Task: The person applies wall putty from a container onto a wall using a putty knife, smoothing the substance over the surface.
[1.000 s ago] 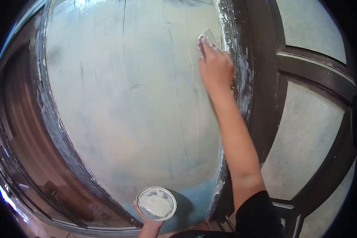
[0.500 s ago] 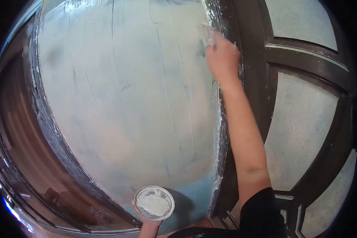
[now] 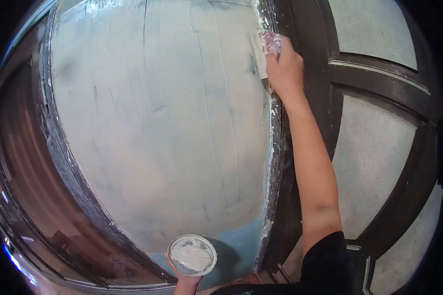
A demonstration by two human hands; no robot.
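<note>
My right hand [image 3: 286,73] is closed around a putty scraper [image 3: 260,59] whose flat blade is smeared with pale filler. The blade lies along the right edge of the wall panel [image 3: 172,147], where it meets the dark wooden frame [image 3: 279,118]. Low in view, my left hand [image 3: 183,281] grips a round tub [image 3: 196,275] from below and the side. White putty [image 3: 193,256] coats the inside of the tub. Most of my left fingers are hidden beneath it.
Long ridges and streaks of filler run down the panel, with a bluish patch [image 3: 238,246] near its bottom. A dark door with pale panels [image 3: 374,162] stands on the right. On the left is a dark frame with a brown pane [image 3: 39,162].
My right hand has shifted slightly right and down along the panel edge, and the scraper blade is now sharper in view. The tub in my left hand is nearly unmoved.
</note>
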